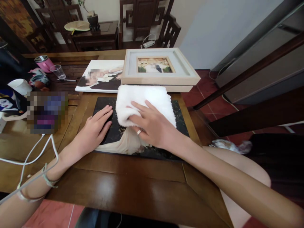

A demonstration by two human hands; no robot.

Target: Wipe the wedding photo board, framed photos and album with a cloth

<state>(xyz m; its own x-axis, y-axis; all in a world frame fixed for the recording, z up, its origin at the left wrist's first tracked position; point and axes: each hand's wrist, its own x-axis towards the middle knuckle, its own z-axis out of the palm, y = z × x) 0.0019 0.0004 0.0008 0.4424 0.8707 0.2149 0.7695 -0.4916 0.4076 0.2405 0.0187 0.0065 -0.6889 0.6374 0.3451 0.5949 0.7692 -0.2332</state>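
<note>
A folded white fluffy cloth (144,95) lies on a dark, glossy picture panel (181,115). My right hand (152,123) presses on the cloth, with fingers spread over its top and some tucked at its near left fold; a ring is on one finger. Pale fabric shows in the panel's printed picture below the cloth, and the rest of the print is covered. At the panel's left side my left hand (98,125) rests with its fingers stretched out flat, holding nothing.
Behind the panel are stacked light-wood picture frames (161,80) and a white-edged photo print (102,76). To the left stand a pink tumbler (44,64), a clear plastic cup (58,72) and a white mug (20,86). A white cable (35,147) crosses near my left wrist.
</note>
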